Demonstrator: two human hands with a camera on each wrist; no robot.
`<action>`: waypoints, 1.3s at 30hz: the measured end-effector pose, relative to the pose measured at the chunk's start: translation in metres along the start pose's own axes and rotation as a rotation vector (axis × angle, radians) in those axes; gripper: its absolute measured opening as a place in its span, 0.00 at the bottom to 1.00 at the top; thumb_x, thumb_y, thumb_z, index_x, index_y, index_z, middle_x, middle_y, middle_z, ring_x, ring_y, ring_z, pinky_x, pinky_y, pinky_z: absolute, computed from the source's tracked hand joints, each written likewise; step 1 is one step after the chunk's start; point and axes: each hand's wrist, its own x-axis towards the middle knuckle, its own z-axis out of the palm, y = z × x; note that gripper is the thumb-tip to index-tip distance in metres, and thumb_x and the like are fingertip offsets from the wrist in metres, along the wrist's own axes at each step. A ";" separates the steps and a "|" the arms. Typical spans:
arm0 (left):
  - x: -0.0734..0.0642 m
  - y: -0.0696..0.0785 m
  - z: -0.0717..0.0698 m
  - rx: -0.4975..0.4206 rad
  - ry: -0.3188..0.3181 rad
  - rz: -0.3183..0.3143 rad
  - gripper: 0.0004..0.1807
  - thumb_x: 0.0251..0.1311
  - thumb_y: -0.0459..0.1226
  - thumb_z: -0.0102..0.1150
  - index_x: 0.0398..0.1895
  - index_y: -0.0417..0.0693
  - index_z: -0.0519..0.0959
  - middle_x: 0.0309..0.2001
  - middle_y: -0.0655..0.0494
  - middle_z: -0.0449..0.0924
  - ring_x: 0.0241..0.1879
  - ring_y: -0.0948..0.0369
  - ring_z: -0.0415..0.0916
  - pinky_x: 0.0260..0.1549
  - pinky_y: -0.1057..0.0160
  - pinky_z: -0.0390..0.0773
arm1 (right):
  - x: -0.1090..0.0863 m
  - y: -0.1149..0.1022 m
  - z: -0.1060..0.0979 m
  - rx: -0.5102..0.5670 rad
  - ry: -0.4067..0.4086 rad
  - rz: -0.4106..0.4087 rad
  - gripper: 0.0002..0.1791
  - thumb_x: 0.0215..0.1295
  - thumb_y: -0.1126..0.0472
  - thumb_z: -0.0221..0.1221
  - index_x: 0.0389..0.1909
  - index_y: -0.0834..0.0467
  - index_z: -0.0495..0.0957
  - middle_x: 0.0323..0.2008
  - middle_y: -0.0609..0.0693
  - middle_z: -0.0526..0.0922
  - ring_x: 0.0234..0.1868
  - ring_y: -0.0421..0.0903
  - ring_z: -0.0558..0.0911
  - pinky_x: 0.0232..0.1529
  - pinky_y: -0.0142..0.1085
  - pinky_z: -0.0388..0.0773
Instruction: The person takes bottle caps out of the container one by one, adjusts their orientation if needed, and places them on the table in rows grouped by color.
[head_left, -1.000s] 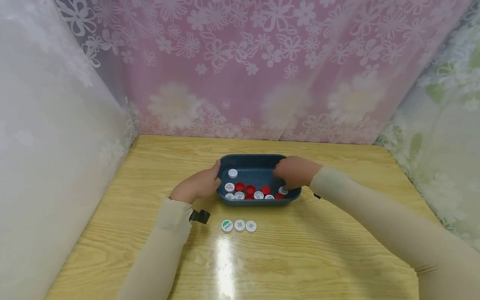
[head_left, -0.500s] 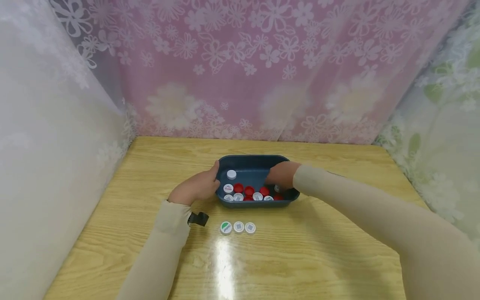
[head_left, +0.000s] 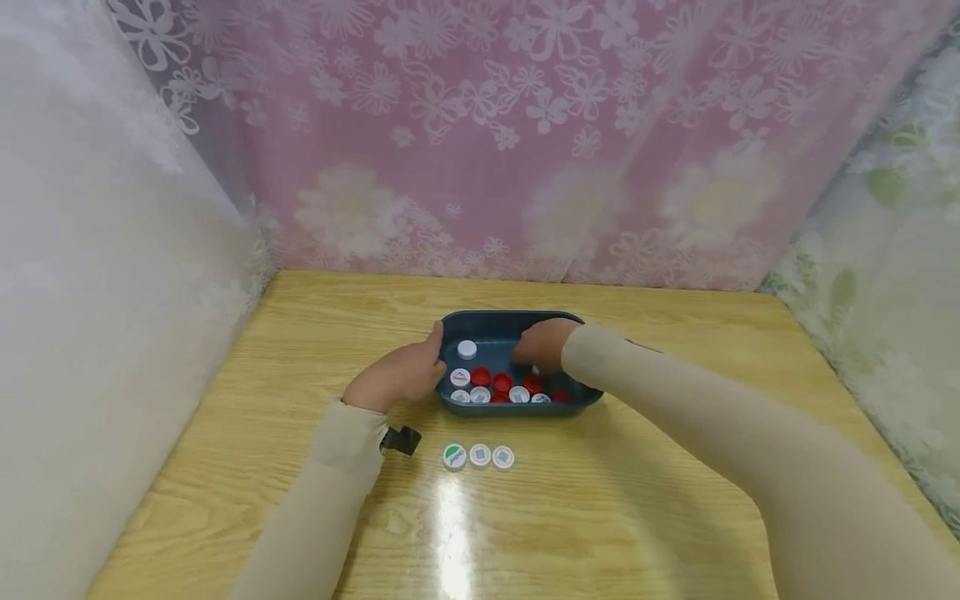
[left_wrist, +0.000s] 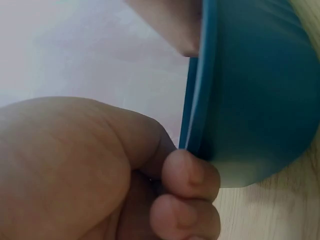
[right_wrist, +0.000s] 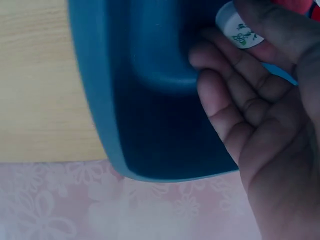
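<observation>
A dark blue oval basin [head_left: 517, 411] rests on the wooden table with red caps [head_left: 502, 383] and white caps [head_left: 467, 349] inside, mostly along its near side. My left hand [head_left: 393, 375] grips the basin's left end; its thumb and curled fingers [left_wrist: 185, 175] show at the rim in the left wrist view. Reaching down into the right half is my right hand [head_left: 543, 343]. Between its thumb and fingers it pinches a white bottle cap [right_wrist: 237, 30] with a green print, seen in the right wrist view. Its fingertips are mostly hidden in the head view.
Three white caps form a row on the table before the basin: a green-and-white one [head_left: 454, 456], then a cap with a grey square [head_left: 480, 455] and another like it [head_left: 503, 457]. A pink flowered curtain [head_left: 480, 167] hangs behind; pale cloths flank both sides.
My right hand has moved left within the basin, from its right end toward the middle, taking a white cap with it. My left hand keeps its grip on the rim.
</observation>
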 end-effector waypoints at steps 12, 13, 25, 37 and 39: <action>-0.003 0.006 -0.002 0.107 -0.018 -0.043 0.43 0.82 0.40 0.42 0.82 0.38 0.27 0.21 0.54 0.75 0.20 0.60 0.68 0.31 0.60 0.71 | 0.003 0.001 0.000 0.036 0.039 0.031 0.10 0.69 0.60 0.66 0.50 0.51 0.85 0.40 0.47 0.87 0.39 0.46 0.83 0.47 0.44 0.82; -0.003 0.006 -0.004 0.116 -0.018 -0.047 0.43 0.82 0.41 0.42 0.82 0.39 0.27 0.24 0.54 0.77 0.23 0.60 0.72 0.35 0.59 0.74 | 0.003 0.001 -0.002 0.041 0.040 0.038 0.10 0.69 0.60 0.66 0.50 0.51 0.85 0.39 0.47 0.87 0.38 0.46 0.83 0.47 0.45 0.82; -0.003 0.003 -0.014 0.038 -0.047 -0.030 0.40 0.82 0.39 0.39 0.83 0.41 0.30 0.64 0.40 0.77 0.56 0.53 0.77 0.61 0.51 0.73 | -0.001 0.004 -0.006 0.117 0.014 0.092 0.13 0.70 0.59 0.67 0.53 0.51 0.84 0.43 0.47 0.88 0.43 0.46 0.84 0.52 0.46 0.82; -0.003 0.011 -0.007 0.049 -0.034 -0.049 0.40 0.82 0.39 0.40 0.84 0.41 0.31 0.70 0.39 0.72 0.56 0.53 0.78 0.61 0.51 0.74 | -0.003 0.000 0.004 0.091 0.040 0.090 0.10 0.66 0.60 0.70 0.47 0.51 0.85 0.37 0.46 0.87 0.37 0.44 0.83 0.47 0.43 0.82; -0.003 0.011 -0.004 0.039 -0.039 -0.046 0.40 0.82 0.39 0.40 0.84 0.41 0.31 0.69 0.40 0.73 0.52 0.55 0.78 0.56 0.53 0.74 | -0.002 0.000 0.011 0.103 0.056 0.090 0.11 0.67 0.60 0.70 0.48 0.51 0.85 0.37 0.45 0.87 0.37 0.44 0.83 0.47 0.43 0.83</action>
